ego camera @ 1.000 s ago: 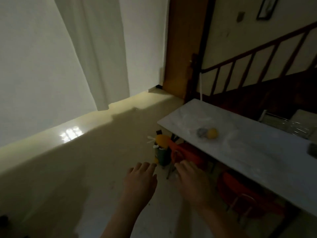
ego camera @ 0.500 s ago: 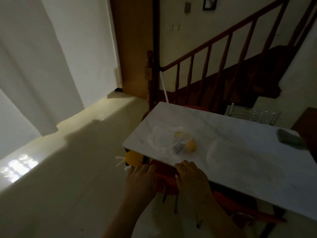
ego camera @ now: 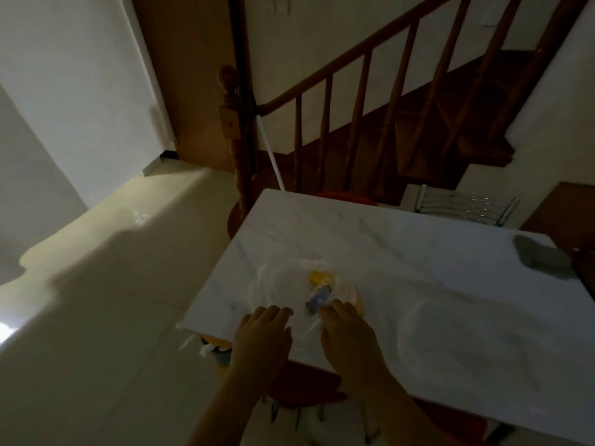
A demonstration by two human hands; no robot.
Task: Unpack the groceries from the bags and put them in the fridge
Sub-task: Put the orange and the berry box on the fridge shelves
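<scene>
A thin clear plastic bag (ego camera: 277,281) lies on the white marble table (ego camera: 402,252) near its front left corner. Inside it I make out a yellow item (ego camera: 318,277) and a blue-labelled item (ego camera: 317,299). A second, flatter clear bag (ego camera: 457,329) lies further right on the table. My left hand (ego camera: 262,336) hovers palm down over the table's front edge, fingers apart, just short of the first bag. My right hand (ego camera: 349,333) reaches beside the blue-labelled item with its fingertips at the bag; whether it grips the plastic is unclear. No fridge is in view.
A red chair (ego camera: 309,394) stands tucked under the table below my hands. A grey cloth (ego camera: 541,259) lies at the table's far right. A wooden stair railing (ego camera: 322,123) and newel post stand behind the table. A metal chair back (ego camera: 463,204) shows at the far side.
I have walked up to the table, which has come closer and larger. Both hands moved forward from over the floor to the table's front edge, reaching the bag with the yellow and blue items.
</scene>
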